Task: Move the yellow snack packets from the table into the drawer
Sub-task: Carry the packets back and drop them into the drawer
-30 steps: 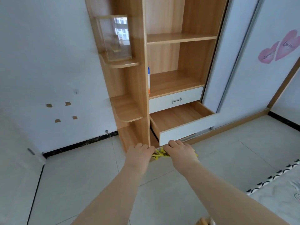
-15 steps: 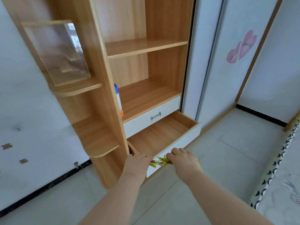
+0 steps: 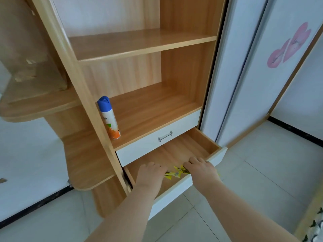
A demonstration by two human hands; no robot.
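The lower drawer (image 3: 204, 143) of the wooden cabinet stands pulled out, its wooden bottom bare at the back. Both my hands are over its front part, knuckles up. My left hand (image 3: 151, 174) and my right hand (image 3: 201, 170) together hold a bunch of yellow snack packets (image 3: 176, 172) between them, just above the drawer's front edge. Only the middle of the bunch shows; the rest is hidden under my fingers and palms.
A closed white drawer with a metal handle (image 3: 165, 136) sits right above the open one. A spray can with a blue cap (image 3: 108, 117) stands on the shelf over it. White sliding doors (image 3: 244, 75) with pink heart stickers are to the right; tiled floor lies below.
I have come closer to the cabinet. My hands carried the yellow packets up and forward, from in front of the drawer's white face to over its inside.
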